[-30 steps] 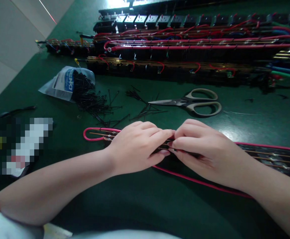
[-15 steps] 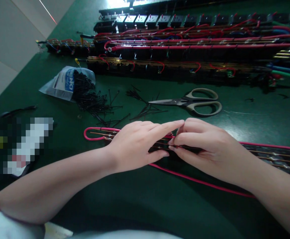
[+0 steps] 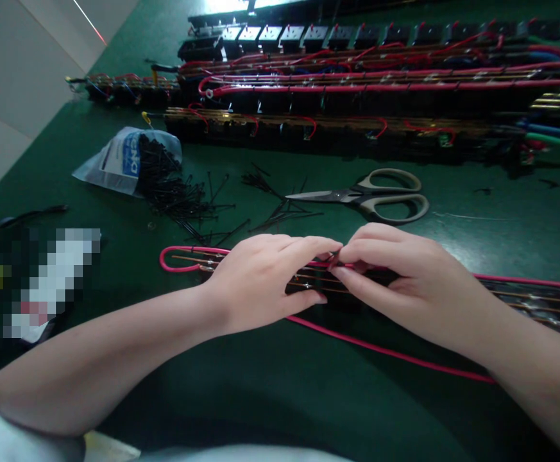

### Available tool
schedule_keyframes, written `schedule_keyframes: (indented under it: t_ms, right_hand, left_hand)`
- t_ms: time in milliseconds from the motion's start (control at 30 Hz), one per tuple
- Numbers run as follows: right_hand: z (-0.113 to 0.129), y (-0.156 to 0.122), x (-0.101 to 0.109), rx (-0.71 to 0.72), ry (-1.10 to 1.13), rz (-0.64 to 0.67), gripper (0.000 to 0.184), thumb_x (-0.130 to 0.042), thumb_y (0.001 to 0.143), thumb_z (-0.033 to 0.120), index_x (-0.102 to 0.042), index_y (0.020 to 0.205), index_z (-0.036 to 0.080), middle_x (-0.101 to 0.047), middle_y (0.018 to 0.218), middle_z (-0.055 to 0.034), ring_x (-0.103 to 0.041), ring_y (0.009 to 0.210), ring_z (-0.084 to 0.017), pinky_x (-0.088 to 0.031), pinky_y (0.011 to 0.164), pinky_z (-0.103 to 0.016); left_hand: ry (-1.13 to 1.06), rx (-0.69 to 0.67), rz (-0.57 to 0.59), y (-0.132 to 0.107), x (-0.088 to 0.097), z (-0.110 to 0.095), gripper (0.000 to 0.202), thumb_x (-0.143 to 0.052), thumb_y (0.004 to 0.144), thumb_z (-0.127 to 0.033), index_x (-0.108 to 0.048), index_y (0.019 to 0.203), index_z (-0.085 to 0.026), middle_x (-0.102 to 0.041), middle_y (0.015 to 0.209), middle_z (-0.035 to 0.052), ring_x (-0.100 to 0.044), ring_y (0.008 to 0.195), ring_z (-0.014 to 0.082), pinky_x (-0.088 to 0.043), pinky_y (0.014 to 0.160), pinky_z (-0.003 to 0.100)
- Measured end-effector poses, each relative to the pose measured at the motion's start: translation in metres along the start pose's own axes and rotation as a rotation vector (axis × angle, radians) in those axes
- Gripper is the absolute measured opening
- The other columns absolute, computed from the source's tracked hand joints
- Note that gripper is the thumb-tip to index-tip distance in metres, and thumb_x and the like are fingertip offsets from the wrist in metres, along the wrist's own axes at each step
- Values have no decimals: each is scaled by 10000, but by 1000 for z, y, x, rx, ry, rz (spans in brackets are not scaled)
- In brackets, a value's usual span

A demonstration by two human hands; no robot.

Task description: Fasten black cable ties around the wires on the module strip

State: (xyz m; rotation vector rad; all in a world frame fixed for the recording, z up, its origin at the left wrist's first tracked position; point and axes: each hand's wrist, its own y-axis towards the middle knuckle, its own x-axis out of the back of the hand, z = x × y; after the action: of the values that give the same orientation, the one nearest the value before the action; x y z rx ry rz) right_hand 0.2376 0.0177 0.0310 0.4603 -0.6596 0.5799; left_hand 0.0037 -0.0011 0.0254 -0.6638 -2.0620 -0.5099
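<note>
My left hand (image 3: 265, 282) and my right hand (image 3: 395, 282) meet fingertip to fingertip over a long black socket strip (image 3: 525, 301) lying across the green table. A pink wire (image 3: 183, 253) loops round the strip's left end and runs back under my hands. Thin copper wires run along the strip. Both hands have their fingers curled and pinched on the pink wire where a small black tie seems to sit; the pinch point is partly hidden. Scissors (image 3: 371, 196) lie just beyond my hands.
A plastic bag (image 3: 120, 160) spills black cable ties (image 3: 178, 196) at the left. Several wired socket strips (image 3: 356, 83) are stacked along the table's far side. A blurred-out object (image 3: 43, 282) lies at the left edge.
My left forefinger, stretched out half a second ago, has curled back down to the pinch. My right fingers have shifted slightly on the wire. The strip has not moved.
</note>
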Motion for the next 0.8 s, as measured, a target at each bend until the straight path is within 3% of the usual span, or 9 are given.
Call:
schedule_keyframes:
  t_ms: [233,800]
  right_hand:
    - [-2,-1,1,-80,-8,-2,174,-642,970,273,-757,848,224,-711,782,-53,-649,664,-179,-471,523,-283]
    - [-4,1,1,-63,17,-7,178,-650,953,268,-709,790,227,-696,745,-36,-633,624,-163,-464,513,-274]
  left_hand:
    - [26,-14,-39,0,0,-1,338,-784,930,-286,-673,1242,-220,-813,1175,19,-784,1044,227,-595,893,343]
    - [80,-85,-68,-2,-3,2,291,-728,967,-285,-683,1241,-197,-820,1134,28,-784,1017,224,-583,862,340]
